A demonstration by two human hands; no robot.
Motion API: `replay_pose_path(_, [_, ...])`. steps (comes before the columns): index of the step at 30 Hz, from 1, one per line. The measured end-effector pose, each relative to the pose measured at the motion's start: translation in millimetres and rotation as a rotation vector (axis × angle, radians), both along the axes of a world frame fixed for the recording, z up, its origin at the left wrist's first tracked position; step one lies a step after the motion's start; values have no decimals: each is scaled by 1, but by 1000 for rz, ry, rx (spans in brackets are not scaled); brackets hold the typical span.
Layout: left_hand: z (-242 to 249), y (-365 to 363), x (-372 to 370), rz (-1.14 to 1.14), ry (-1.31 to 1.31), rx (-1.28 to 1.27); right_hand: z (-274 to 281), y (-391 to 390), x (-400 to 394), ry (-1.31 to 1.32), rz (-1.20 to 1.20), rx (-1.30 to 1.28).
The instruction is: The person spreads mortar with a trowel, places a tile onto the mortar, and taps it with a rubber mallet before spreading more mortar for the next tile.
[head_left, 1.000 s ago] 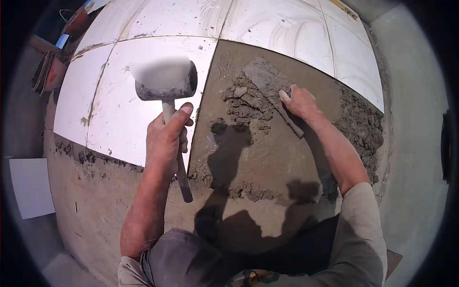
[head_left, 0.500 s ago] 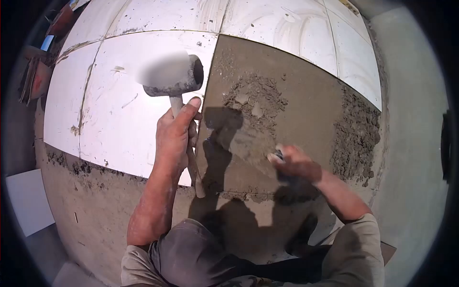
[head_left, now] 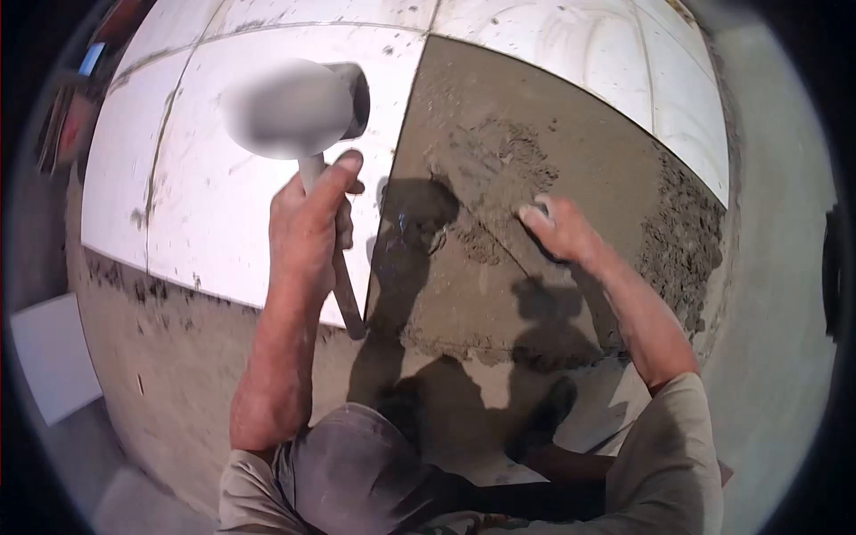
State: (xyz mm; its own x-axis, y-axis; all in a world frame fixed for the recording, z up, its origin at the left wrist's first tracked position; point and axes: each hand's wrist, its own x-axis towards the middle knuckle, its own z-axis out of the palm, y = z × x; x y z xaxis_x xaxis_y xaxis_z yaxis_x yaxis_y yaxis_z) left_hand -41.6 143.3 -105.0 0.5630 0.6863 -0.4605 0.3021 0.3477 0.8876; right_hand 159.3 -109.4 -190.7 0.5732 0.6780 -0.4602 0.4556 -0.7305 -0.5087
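Observation:
My left hand (head_left: 308, 223) is closed round the handle of a mallet (head_left: 349, 299), holding it upright above a white tile (head_left: 223, 205). A blur covers much of the mallet's dark head. My right hand (head_left: 563, 230) is closed on the grip of a trowel (head_left: 490, 183), whose blade is smeared by motion and coated in mortar. The blade lies at a loose heap of wet mortar (head_left: 526, 152) on the smoothed mortar bed (head_left: 571, 116). Shadows of my arms and the mallet fall across the bed.
Further white tiles (head_left: 571, 45) border the bed at the back. Rough, crumbly mortar (head_left: 682, 232) lines its right side, near a grey wall (head_left: 776, 178). A loose white tile (head_left: 55, 357) rests at the left, and stacked items (head_left: 71, 134) stand at the far left.
My right hand has swept the trowel forward and slightly right across the mortar, leaving a line in it. My left hand and the mallet have shifted a little left and up.

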Motion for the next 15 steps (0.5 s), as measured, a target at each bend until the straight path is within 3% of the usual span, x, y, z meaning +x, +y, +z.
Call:
replay_pose_path(4, [12,-10,-15,68,-38,-28,25,-37,-46,124,182,-163])
replay_pose_path(11, [40,-31,-43,121,-55,67,53,-47,-67,-85,193,-104])
replay_pose_path(13, [47,-37,-37,121,-88,54,44,-36,-76,-288,510,-127])
replay_pose_path(15, [53,-43,-31,92,-81,58,27,-29,-71,-374,486,-71])
